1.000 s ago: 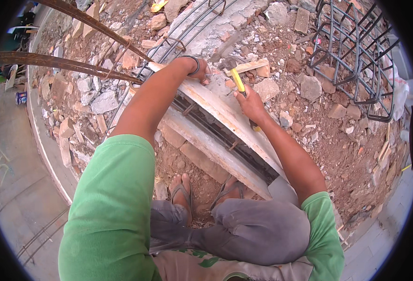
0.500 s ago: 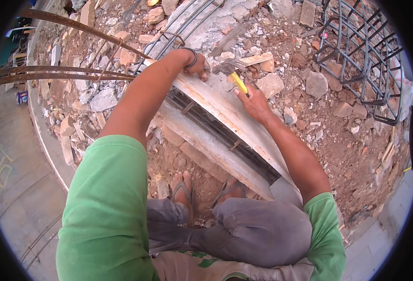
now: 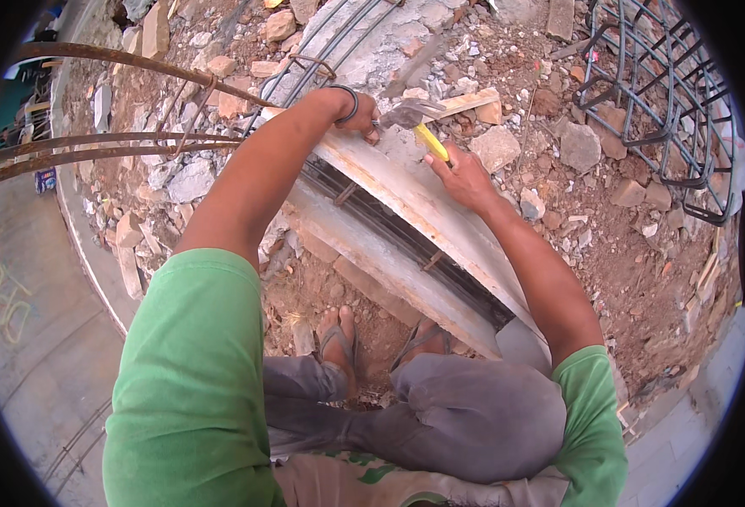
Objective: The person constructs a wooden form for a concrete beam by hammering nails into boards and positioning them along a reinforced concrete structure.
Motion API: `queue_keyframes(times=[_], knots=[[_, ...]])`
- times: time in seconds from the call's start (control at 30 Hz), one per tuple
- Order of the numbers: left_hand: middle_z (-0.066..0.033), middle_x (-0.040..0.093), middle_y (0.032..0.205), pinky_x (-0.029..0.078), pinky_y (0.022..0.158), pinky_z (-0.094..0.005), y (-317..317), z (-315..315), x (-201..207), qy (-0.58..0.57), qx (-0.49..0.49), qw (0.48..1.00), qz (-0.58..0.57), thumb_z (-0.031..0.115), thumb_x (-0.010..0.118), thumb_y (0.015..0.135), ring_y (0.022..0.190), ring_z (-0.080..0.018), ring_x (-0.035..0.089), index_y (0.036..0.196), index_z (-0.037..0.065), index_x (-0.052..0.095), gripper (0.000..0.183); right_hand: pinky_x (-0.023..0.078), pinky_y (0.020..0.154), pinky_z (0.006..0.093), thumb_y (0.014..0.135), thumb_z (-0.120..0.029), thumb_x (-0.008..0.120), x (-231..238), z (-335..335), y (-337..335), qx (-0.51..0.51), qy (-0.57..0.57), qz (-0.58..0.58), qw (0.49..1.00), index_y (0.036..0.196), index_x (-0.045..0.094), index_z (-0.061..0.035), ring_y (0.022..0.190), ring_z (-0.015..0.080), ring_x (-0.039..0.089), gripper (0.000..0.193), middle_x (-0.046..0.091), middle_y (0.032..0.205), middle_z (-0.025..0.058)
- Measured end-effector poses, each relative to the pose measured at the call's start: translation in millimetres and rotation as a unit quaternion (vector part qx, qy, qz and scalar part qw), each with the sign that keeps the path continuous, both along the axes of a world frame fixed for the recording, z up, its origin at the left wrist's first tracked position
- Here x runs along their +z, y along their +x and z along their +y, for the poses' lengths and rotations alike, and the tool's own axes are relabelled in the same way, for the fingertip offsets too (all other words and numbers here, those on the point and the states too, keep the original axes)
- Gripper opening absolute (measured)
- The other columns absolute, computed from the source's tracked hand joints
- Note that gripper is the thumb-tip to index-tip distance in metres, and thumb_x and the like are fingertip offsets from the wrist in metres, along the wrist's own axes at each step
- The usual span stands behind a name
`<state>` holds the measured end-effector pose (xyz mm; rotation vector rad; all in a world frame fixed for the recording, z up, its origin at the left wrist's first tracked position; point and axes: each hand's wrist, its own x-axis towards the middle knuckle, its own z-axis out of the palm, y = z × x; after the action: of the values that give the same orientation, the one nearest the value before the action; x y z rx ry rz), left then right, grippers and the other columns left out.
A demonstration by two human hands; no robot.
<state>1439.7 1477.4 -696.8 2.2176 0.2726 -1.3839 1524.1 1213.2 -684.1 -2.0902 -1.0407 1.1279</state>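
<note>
While rubble-strewn ground (image 3: 592, 228) spreads around my left grip (image 3: 360, 118) and my right grip (image 3: 465, 179), a long far board (image 3: 436, 207) slants from just beside the left one toward my right elbow. Alongside it, nearer my feet, runs a near board (image 3: 381, 270), with steel bars (image 3: 396, 239) in the gap between. A cage of bent bars (image 3: 664, 106) lies well to the right of my right grip; rusty rods (image 3: 148, 62) reach out leftward from my left one. My right grip is wrapped around the yellow handle of a hammer (image 3: 430, 142), whose head sits just right of my left fingertips. Those fingers are curled; I cannot tell whether they pinch anything.
</note>
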Motion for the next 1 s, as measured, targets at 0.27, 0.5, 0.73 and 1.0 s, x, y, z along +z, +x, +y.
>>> queue_keyframes(times=[0.27, 0.5, 0.73, 1.0], knots=[[-0.0087, 0.070, 0.091, 0.048, 0.071, -0.0382, 8, -4, 7, 0.017, 0.008, 0.999, 0.026, 0.039, 0.069, 0.084, 0.078, -0.0244, 0.063, 0.114, 0.019, 0.068, 0.036, 0.047, 0.074, 0.0472, 0.093, -0.046, 0.053, -14, -12, 2, -0.001, -0.012, 0.004, 1.000, 0.110, 0.059, -0.0015, 0.081, 0.0398, 0.064, 0.048, 0.064, 0.082, 0.0235], [-0.0094, 0.071, 0.097, 0.049, 0.070, -0.0376, 10, -4, 5, 0.084, -0.023, 0.995, 0.050, 0.039, 0.072, 0.080, 0.082, -0.0244, 0.065, 0.109, 0.015, 0.071, 0.038, 0.047, 0.075, 0.0485, 0.093, -0.046, 0.052, -1, 0, 0, 0.030, -0.002, 0.001, 1.000, 0.111, 0.058, -0.0009, 0.080, 0.0407, 0.063, 0.049, 0.064, 0.083, 0.0247], [-0.0098, 0.066, 0.074, 0.045, 0.056, -0.0366, -4, 4, -6, 0.060, 0.017, 0.998, -0.001, 0.037, 0.073, 0.079, 0.059, -0.0221, 0.059, 0.112, 0.017, 0.070, 0.038, 0.047, 0.075, 0.0491, 0.093, -0.043, 0.053, 3, 9, 6, 0.000, -0.003, -0.012, 1.000, 0.109, 0.058, -0.0014, 0.078, 0.0434, 0.062, 0.045, 0.064, 0.079, 0.0250], [-0.0041, 0.071, 0.100, 0.049, 0.073, -0.0354, 7, -4, 11, 0.008, 0.054, 0.998, 0.031, 0.028, 0.069, 0.085, 0.086, -0.0188, 0.064, 0.110, 0.020, 0.071, 0.027, 0.047, 0.069, 0.0484, 0.092, -0.039, 0.056, 9, -5, -1, -0.054, -0.011, -0.007, 0.998, 0.106, 0.058, -0.0016, 0.075, 0.0429, 0.062, 0.040, 0.063, 0.077, 0.0256]])
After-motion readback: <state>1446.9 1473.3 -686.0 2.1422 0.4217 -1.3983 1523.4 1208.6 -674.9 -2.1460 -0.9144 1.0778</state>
